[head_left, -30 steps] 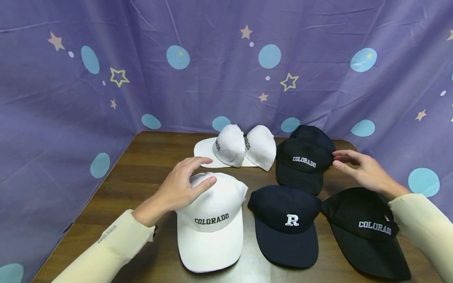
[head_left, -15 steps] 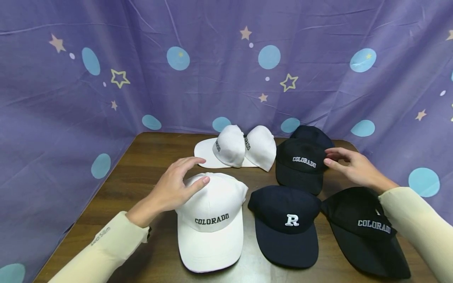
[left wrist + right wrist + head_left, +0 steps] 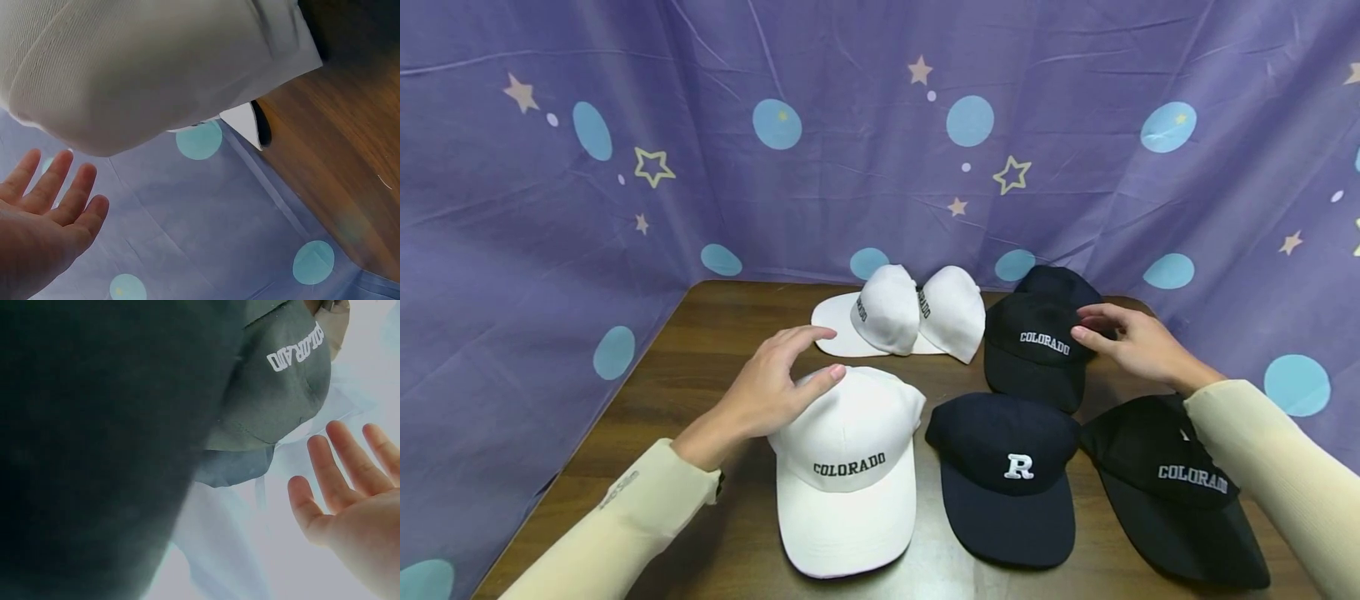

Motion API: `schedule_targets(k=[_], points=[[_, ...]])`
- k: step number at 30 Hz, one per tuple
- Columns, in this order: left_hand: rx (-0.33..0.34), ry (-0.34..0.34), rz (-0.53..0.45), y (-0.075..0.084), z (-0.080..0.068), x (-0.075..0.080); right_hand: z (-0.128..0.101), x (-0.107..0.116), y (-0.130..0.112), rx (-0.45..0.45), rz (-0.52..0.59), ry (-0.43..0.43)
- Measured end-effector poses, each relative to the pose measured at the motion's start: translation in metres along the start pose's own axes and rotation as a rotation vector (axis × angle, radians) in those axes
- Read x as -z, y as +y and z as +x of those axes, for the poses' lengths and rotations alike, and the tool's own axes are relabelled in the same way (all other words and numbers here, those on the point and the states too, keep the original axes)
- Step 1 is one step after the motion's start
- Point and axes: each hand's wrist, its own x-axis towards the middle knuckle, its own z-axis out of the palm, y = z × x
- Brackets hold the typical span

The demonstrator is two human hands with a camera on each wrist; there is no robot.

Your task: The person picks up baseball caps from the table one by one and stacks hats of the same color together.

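Observation:
My left hand hovers over the crown of a white COLORADO cap at the front left; its thumb touches the crown and its fingers are stretched out above it. The left wrist view shows the same open fingers beside the white cap. My right hand reaches to the black COLORADO cap at the back right, with its fingertips at the cap's right side. In the right wrist view its fingers are spread beside that black cap.
A navy cap with an R and another black COLORADO cap lie at the front. Two white caps sit at the back, and a dark cap lies behind the black one. A purple star-print cloth walls the wooden table.
My right hand has moved left, from beside the back black cap to touching its side. My left hand has drawn back a little on the white cap.

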Motion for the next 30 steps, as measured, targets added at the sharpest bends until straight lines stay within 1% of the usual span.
schedule_targets(k=[6, 15, 21, 25, 30], points=[[-0.011, -0.003, 0.003, 0.002, 0.005, -0.001, 0.011, 0.000, -0.001, -0.004, -0.040, 0.004], [-0.036, -0.005, -0.008, 0.008, 0.008, -0.004, 0.027, -0.001, 0.001, -0.073, -0.073, -0.026], [-0.038, -0.028, -0.036, 0.016, 0.011, -0.008, 0.036, -0.005, 0.005, -0.085, -0.067, -0.054], [-0.052, -0.032, -0.042, 0.020, 0.013, -0.011, 0.043, -0.006, 0.006, -0.093, -0.060, -0.053], [-0.059, -0.034, -0.049, 0.023, 0.015, -0.013, 0.051, -0.005, 0.007, -0.109, -0.081, -0.063]])
